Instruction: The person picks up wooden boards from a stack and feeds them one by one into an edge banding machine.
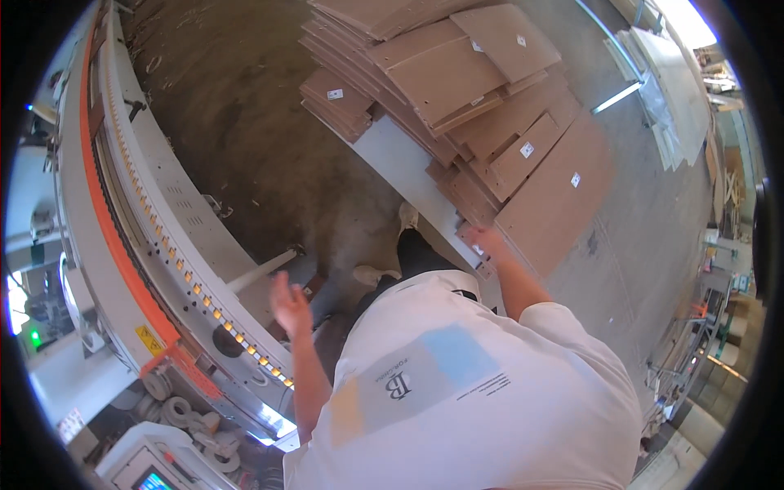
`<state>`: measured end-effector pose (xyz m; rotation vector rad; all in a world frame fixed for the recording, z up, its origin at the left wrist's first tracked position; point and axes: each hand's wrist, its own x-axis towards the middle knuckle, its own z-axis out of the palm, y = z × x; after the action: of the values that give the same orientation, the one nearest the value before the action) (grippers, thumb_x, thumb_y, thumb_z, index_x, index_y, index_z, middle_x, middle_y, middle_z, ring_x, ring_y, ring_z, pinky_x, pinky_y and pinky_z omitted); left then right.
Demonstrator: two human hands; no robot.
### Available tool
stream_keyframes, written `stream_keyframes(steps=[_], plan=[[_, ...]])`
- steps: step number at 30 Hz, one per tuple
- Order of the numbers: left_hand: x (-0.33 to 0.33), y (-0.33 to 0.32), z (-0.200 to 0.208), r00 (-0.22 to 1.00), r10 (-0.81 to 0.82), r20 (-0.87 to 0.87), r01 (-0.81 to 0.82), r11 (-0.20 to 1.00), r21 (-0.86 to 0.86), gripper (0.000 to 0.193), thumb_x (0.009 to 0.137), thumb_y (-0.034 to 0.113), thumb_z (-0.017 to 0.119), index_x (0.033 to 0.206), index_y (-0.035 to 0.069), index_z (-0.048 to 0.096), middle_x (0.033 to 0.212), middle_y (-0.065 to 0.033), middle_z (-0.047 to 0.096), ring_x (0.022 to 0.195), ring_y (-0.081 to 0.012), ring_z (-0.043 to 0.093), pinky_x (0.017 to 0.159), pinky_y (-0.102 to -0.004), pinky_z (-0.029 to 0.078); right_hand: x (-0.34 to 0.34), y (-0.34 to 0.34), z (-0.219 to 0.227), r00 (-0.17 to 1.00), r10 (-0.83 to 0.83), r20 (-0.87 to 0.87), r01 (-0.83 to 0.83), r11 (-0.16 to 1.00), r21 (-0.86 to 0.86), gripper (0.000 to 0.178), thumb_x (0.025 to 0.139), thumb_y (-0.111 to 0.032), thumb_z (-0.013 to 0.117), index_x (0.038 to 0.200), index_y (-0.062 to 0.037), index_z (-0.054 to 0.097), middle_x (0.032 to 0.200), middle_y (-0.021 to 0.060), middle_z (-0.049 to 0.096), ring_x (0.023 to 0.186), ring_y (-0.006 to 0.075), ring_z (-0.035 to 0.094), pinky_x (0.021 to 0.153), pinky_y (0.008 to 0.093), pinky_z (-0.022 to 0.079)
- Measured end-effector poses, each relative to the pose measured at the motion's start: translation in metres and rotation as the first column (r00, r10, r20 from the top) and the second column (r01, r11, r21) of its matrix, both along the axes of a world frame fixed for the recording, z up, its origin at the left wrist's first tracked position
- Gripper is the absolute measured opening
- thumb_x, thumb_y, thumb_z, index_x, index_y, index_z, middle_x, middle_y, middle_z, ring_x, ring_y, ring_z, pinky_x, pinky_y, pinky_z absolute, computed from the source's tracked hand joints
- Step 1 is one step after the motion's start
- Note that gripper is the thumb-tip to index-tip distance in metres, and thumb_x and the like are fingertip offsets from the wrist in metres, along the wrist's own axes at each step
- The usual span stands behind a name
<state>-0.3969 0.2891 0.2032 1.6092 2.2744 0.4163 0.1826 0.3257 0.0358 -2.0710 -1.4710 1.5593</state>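
Note:
My left hand [291, 304] is raised beside the long machine's edge, its fingers apart and nothing in them. To the right, my right hand [488, 242] is at the near end of the pile, fingers curled on a small brown panel [479, 260] with a white label. Part of that panel and some fingertips are hidden. Beyond it lies a large brown panel [563, 196], also labelled, with a narrower labelled panel [525, 155] overlapping it.
Stacked brown panels [441, 73] rest on a pale board [398, 151] ahead of me. A long edge-banding machine [175, 204] with an orange stripe curves along my left. Rolls of banding [175, 408] and a control screen [153, 480] sit lower left. White sheets [665, 90] lean at the far right.

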Motion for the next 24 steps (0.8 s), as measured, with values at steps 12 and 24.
stream_keyframes(steps=[12,24], plan=[[0.106,-0.014,-0.047,0.843,-0.241,0.481,0.492,0.708,-0.507,0.041,0.095,0.022,0.068,0.132,0.007,0.064,0.131,-0.0148,0.068,0.122,-0.0332,0.064,0.104,-0.0425,0.050,0.151,0.162,-0.087,0.550,-0.700,0.455,0.764,0.642,0.064,0.117,0.074,-0.062,0.080,0.153,0.0104,0.032,0.146,0.0271,0.055,0.136,0.0416,0.054,0.112,0.0432,0.044],[0.123,0.041,-0.067,0.863,0.000,0.505,0.346,0.730,-0.590,0.034,0.099,0.020,0.064,0.128,0.002,0.066,0.120,-0.0161,0.074,0.108,-0.0283,0.073,0.094,-0.0360,0.056,0.059,0.125,-0.088,0.464,-0.577,0.672,0.776,0.631,0.007,0.139,0.058,-0.073,0.088,0.153,0.0082,0.027,0.160,0.0252,0.033,0.151,0.0392,0.029,0.120,0.0499,0.034]])
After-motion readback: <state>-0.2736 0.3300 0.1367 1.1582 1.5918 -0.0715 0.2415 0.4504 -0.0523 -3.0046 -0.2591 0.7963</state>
